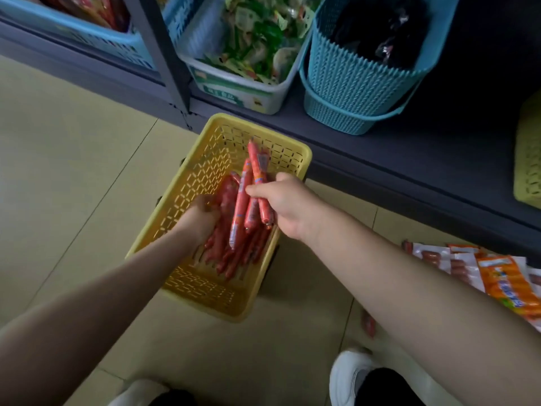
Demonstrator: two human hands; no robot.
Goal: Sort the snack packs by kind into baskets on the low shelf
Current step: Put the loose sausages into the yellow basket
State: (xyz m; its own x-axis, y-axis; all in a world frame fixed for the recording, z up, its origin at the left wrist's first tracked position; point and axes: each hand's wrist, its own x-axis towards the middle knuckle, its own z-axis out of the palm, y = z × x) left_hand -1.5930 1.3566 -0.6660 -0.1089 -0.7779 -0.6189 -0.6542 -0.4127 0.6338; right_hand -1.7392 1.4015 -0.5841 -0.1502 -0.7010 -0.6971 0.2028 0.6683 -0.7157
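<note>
A pale tiled floor [73,171] runs up to a dark low shelf [366,148]. On the floor just before the shelf sits a yellow basket [205,159] with a heap of red sausage sticks [234,253] in it. The left hand [202,218] reaches down into the heap, its fingers curled into the sticks. The right hand [288,205] holds a bunch of sausage sticks [254,186] above the basket, its fingers wrapped round them. At the right, on the floor, lie orange and white snack packs [497,276], and one loose stick [369,323] lies beside the right forearm. On the shelf stand a white bin [240,95] of green packs, a teal basket [351,83] with dark packs, a blue basket [87,39] at the left with red packs, and the edge of a yellow-green basket [530,153] at the far right. White shoes [348,373] show at the bottom.
</note>
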